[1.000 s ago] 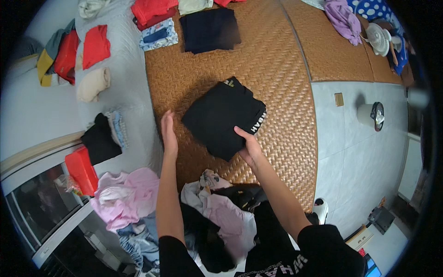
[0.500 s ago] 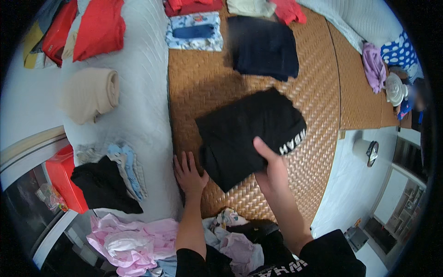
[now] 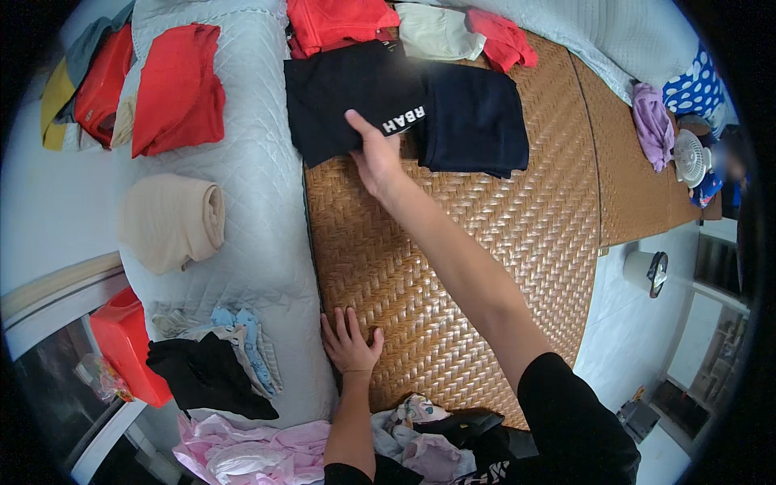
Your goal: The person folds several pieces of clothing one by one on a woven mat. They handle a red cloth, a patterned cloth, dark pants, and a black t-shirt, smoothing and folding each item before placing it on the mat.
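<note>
Folded black cloth garment with white lettering (image 3: 343, 85) at the far left of the brown woven mat (image 3: 485, 250), gripped by 1 hand.
The right hand (image 3: 377, 164) is closed on its near edge, thumb on top, fingers going under; whether its weight is fully down, I cannot tell. The left hand (image 3: 351, 351) lies open on the mat, fingers spread, holding nothing. Already folded: the dark navy cloth rectangle (image 3: 477, 121) just beside, and 1 cream fabric bundle (image 3: 440, 32) beyond. Not folded: the crumpled pale pink garment (image 3: 259, 454) and mixed clothes heap (image 3: 436, 454) nearby.
</note>
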Tool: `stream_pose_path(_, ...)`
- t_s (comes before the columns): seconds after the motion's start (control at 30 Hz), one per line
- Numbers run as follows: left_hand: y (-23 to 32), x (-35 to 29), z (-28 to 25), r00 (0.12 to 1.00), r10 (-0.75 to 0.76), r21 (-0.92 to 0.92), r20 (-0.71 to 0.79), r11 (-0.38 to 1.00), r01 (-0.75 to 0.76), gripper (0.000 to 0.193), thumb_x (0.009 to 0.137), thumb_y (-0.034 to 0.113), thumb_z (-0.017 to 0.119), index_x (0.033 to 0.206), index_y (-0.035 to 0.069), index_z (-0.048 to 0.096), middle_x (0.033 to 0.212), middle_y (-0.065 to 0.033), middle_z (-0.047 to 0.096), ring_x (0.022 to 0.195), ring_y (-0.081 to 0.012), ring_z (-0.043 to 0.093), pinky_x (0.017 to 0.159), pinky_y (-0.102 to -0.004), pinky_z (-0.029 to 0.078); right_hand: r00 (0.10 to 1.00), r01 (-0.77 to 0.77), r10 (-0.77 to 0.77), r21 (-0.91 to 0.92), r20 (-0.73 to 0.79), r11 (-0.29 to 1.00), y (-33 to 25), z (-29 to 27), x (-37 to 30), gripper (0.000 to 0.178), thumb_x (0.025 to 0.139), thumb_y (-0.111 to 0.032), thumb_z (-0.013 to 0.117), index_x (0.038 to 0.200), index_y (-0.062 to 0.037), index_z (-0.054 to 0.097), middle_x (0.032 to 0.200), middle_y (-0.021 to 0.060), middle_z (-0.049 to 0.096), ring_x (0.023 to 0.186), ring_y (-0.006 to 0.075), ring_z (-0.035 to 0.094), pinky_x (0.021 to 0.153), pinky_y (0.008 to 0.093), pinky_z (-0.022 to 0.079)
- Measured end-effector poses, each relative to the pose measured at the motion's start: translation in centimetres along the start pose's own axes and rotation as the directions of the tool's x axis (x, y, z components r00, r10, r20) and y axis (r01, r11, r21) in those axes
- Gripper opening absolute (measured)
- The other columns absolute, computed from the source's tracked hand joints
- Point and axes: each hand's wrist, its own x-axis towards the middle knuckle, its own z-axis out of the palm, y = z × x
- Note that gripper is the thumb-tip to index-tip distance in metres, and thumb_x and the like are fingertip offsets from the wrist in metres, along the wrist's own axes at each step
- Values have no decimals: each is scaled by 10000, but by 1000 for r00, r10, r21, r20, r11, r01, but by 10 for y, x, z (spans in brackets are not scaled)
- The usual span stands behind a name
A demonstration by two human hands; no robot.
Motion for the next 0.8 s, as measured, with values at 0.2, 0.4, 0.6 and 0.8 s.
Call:
stream_pose_path(0.2,4,6,-7,999,-23,-24,33,999,23,748,763,366,659,1386,56,385,1437,-173,348,1320,-471,324,1012,-590,363,997,-70,64,217,32,974,21,11,4,674,855,-91,701,1416,-155,334,1390,44,460,1269,234,446,1062,418,354)
stream_pose_path(0.4,3,3,-2,1000,14,26,-21,1000,-14,734,734,437,664,1351,103,450,1418,-141,388,1303,-448,373,946,-581,421,998,-31,40,169,-50,985,34,19,22,643,862,-164,708,1393,-141,345,1373,55,458,1226,211,466,954,435,444)
stream_pose_path(0.6,5,-10,-1,1000,-15,38,6,999,15,761,744,415,666,1386,97,411,1446,-135,353,1321,-442,347,953,-575,408,996,-68,57,-165,-75,984,-10,-66,-75,853,861,-225,702,1482,24,172,1320,232,506,1182,270,540,994,385,429)
stream_pose_path(0.8,10,8,-6,999,-6,17,46,1000,5,736,815,396,633,1422,78,366,1463,-138,339,1348,-418,317,992,-559,394,943,272,-63,-863,328,-426,-10,-240,-308,496,864,-291,606,1321,-110,538,1368,105,511,1316,325,416,1089,546,247)
